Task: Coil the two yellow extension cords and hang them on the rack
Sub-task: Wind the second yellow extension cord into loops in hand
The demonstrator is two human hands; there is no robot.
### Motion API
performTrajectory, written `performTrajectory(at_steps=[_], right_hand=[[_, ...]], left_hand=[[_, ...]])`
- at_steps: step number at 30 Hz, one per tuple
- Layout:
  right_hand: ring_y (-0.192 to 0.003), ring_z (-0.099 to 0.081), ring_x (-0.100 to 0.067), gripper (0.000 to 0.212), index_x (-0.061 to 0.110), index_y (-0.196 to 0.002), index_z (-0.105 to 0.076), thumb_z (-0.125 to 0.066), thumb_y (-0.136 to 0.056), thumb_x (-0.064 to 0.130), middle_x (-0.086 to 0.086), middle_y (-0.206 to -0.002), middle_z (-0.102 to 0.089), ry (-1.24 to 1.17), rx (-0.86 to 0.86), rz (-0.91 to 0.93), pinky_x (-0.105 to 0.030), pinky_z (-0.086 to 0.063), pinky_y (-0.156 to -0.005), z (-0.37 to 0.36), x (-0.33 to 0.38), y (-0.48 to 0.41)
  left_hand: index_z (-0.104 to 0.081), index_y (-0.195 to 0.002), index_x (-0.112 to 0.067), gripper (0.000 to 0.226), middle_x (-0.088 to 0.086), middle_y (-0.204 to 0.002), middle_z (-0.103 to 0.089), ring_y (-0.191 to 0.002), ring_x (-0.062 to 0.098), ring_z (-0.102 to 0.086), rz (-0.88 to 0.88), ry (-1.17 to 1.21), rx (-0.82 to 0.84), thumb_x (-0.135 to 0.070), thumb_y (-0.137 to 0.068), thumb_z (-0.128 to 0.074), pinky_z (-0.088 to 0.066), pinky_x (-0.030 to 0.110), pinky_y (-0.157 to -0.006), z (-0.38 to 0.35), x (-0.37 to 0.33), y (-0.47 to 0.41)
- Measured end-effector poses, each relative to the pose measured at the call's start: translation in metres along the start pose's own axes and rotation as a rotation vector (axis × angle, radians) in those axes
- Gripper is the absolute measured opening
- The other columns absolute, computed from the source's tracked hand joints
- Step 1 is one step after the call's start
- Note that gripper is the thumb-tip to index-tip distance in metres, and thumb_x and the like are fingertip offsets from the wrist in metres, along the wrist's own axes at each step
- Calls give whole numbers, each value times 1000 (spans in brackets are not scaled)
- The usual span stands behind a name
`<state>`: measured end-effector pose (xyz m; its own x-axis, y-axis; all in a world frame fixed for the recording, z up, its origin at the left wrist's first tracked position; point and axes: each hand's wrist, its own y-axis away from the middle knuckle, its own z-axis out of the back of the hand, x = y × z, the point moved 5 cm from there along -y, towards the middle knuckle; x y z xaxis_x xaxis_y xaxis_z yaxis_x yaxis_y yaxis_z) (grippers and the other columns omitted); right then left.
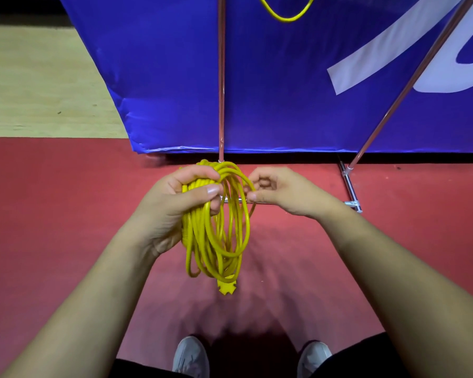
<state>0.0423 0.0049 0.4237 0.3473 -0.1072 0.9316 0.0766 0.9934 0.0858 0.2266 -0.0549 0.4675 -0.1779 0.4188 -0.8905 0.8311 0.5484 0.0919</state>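
The left hand (183,195) is clamped round the top of the yellow coil (216,236), thumb across the bunched strands, and the loops hang below it over the red floor (52,214) with a plug (226,287) at the bottom. Just beside it, the right hand (276,190) has its fingers curled and pinches the coil's outermost loop. Behind them a rack pole (221,77) stands before a blue banner (161,77), and a loop of a second cord (286,16) hangs at the top edge.
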Motion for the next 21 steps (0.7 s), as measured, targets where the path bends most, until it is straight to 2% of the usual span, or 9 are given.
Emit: performTrajectory(at_steps=[2,4,8,10,12,14,17,19,21], right_hand=[[-89,-62,-19,8,5,-95,-66,-68,-88,4,-26,-94,-69,42,29,-105,-49,-47,-95,2,-26,1],[-92,-66,-16,6,9,-94,-65,-66,-89,5,-14,-91,-73,-22,-26,-147,-43,-47,-99,6,-37,1],[-84,-69,-23,18,9,-91,-58,-69,-85,-4,-8,-76,-70,-153,-212,-94,-32,-52,-85,15,-27,-3],[-74,-66,-13,20,11,-82,-60,-72,-81,-4,-4,-71,-66,-73,-261,-29,-22,-51,-74,17,-14,-4],[-66,-60,-2,19,7,-79,-60,-73,-79,-6,1,-70,-62,-22,-280,29,-15,-47,-67,16,-1,-5],[-69,-60,-3,14,2,-80,-61,-72,-80,-6,1,-74,-64,7,-268,70,-19,-49,-68,13,8,-5],[-75,-62,-14,9,1,-83,-64,-72,-81,-2,-8,-80,-67,61,-239,122,-36,-52,-75,6,20,-6],[-77,-64,-24,9,1,-84,-64,-72,-82,-1,-12,-82,-68,68,-228,157,-39,-52,-76,2,29,-4],[-79,-65,-27,9,4,-85,-62,-70,-84,1,-11,-82,-68,75,-208,186,-37,-52,-75,-1,35,-2]], left_hand=[[-70,-84,-15,39,11,-74,-63,-59,17,-59,-9,27,10,-24,-52,-90,-52,27,-60,1,-1,1],[-67,-81,-16,38,10,-76,-65,-65,20,-63,12,-21,34,-24,-52,-90,-54,28,-63,-1,1,2],[-64,-68,-14,36,13,-81,-69,-78,25,-69,70,-104,52,-30,-50,-91,-55,29,-68,-5,8,1],[-65,-66,-12,37,16,-82,-69,-73,24,-67,81,-99,41,-34,-49,-91,-55,29,-67,-4,8,1],[-68,-73,-11,38,16,-87,-69,-70,24,-66,78,-57,34,-36,-53,-88,-55,30,-65,-3,5,1],[-70,-93,-12,44,17,-91,-67,-69,25,-65,69,-24,37,-36,-59,-83,-55,31,-65,-3,2,1],[-67,-112,-14,51,16,-91,-66,-68,25,-63,80,-55,30,-27,-65,-80,-53,31,-64,-3,4,1],[-70,-109,-13,42,14,-87,-65,-65,22,-61,77,-118,12,-19,-68,-75,-52,29,-62,-4,6,1],[-74,-97,-13,28,17,-81,-61,-61,20,-58,47,-157,-23,-11,-69,-74,-51,27,-60,-5,5,0]])
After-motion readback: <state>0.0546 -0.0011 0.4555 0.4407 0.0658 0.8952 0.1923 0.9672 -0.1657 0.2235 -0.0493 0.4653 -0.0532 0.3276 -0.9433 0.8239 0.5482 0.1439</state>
